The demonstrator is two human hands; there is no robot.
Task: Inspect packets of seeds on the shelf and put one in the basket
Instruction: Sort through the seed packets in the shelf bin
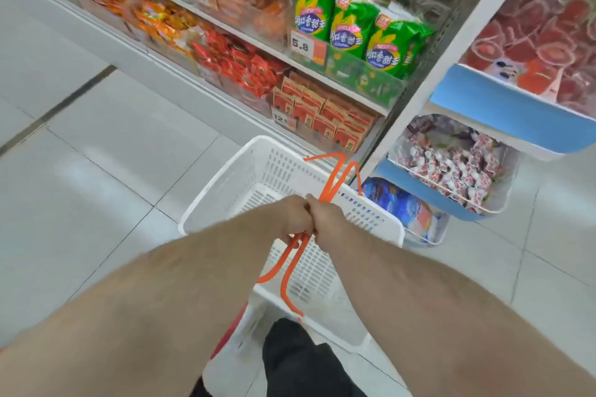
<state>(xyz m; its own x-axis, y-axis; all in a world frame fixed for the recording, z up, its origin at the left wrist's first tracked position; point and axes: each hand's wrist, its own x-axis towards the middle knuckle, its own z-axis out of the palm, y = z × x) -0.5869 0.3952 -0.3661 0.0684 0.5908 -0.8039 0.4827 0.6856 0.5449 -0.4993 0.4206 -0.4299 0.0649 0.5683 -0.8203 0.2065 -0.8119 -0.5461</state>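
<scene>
Both hands, left hand (292,219) and right hand (329,224), grip the orange handles (292,264) together, white basket (225,196) running lengthwise toward one o'clock.

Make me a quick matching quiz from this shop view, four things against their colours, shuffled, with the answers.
Things:
1. basket
2. basket handles
3. corn-picture packets
4. side rack trays

Colours:
A. green
B. blue
C. white
D. orange

Pairs: 1-C, 2-D, 3-A, 4-B. Both the left hand and the right hand grip the handles.
</scene>
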